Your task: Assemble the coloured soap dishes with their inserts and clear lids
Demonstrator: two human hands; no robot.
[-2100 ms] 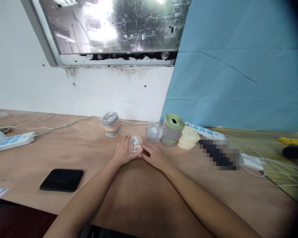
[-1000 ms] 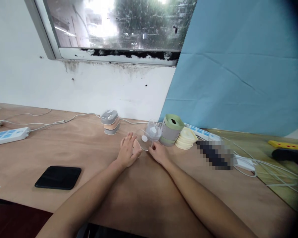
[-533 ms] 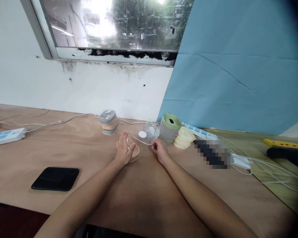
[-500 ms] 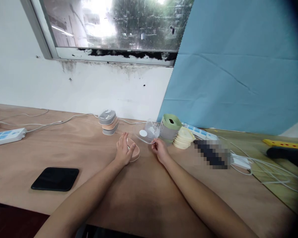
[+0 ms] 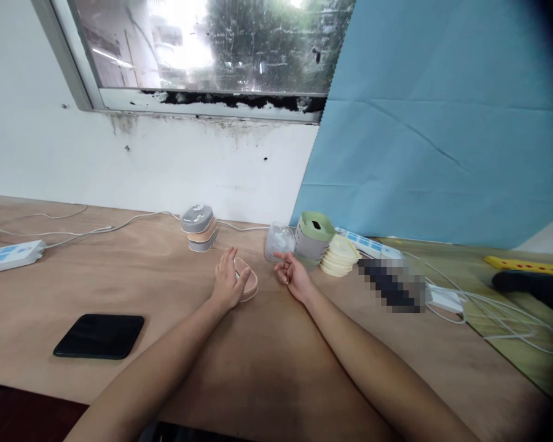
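Against the left side of a small, rounded pink plastic box on the brown wooden table, the left hand spreads wide. Right of the box, the right hand hangs half open, seemingly holding nothing; beyond lies 1 stack of clear, rounded plastic lids. The step looks like letting go there; lifting the box would call for closing the left hand.

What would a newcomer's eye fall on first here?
Probably the big blue cloth hanging at right and the bright window at upper left. Next, mid-table, the left hand's grip sits open at a pink box, while the right hand's grip is loosely open before a clear plastic stack, beside a green-and-gray box. At the table's left lies what looks like a black phone.
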